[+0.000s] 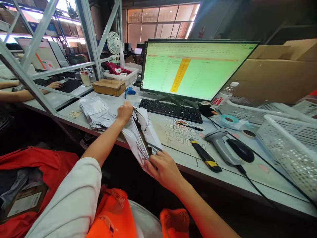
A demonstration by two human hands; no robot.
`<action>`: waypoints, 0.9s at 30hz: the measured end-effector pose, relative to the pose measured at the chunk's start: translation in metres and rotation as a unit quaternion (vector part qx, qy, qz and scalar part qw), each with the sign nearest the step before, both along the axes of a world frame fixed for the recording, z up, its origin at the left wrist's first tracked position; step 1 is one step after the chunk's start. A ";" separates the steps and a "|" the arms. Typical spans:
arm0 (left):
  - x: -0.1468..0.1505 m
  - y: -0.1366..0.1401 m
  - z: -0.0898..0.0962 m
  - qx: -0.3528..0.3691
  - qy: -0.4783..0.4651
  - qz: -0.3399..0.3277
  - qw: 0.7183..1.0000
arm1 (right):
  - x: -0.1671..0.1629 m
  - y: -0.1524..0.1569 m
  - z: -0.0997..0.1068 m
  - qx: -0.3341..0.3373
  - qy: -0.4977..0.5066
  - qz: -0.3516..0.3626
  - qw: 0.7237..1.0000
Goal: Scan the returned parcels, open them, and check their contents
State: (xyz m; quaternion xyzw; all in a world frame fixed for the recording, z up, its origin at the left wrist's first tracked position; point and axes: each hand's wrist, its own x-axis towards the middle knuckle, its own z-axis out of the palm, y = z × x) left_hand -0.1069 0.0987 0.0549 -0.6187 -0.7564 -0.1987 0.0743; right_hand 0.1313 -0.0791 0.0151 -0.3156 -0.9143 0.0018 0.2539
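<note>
A white short sleeve [71, 191] and bright orange, partly mesh garment [122, 215] are worn.

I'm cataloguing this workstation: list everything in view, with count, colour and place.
Plastic packaging: one, white, centre
Flat packets: several, whitish, left
Cartons: several, brown, left, right
Fan: one, white, back left
Large monitor: one, black, upper centre
Keyboard, pen, mouse: one each, black, on desk
Knife: one, black-yellow, near edge
Scanner: one, grey, right of knife
Bottle: one, clear, right
Baskets: several, white, mostly right
Bag: one, red, lower left
Co-worker's arms: two, bare, far left
Left hand, right hand: two, bare, on packaging
</note>
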 end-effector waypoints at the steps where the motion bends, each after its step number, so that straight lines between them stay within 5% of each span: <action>1: -0.001 0.003 0.000 -0.017 0.004 0.005 1.000 | 0.006 -0.010 0.002 0.003 0.001 0.018 1.000; 5: 0.015 0.004 0.004 -0.065 0.008 -0.050 0.997 | 0.036 -0.027 -0.002 -0.033 0.007 0.015 0.999; 10: 0.051 -0.031 0.037 -0.045 0.029 -0.204 0.977 | 0.083 -0.014 -0.013 -0.147 0.075 -0.083 0.983; 12: 0.073 -0.054 0.043 -0.030 0.035 -0.338 0.940 | 0.092 -0.005 -0.014 -0.170 0.124 -0.121 0.970; 15: 0.111 -0.077 0.026 -0.137 0.048 -0.490 0.860 | 0.090 0.012 -0.015 -0.168 0.147 -0.161 0.961; 17: 0.131 -0.078 0.004 -0.191 0.066 -0.482 0.853 | 0.083 0.023 -0.017 -0.158 0.140 -0.186 0.960; 20: 0.140 -0.061 -0.022 -0.162 0.067 -0.443 0.879 | 0.077 0.036 -0.023 -0.145 0.130 -0.209 0.958; 27: 0.126 -0.033 -0.029 -0.214 0.022 -0.411 0.886 | 0.089 0.052 -0.023 -0.073 0.148 -0.228 0.960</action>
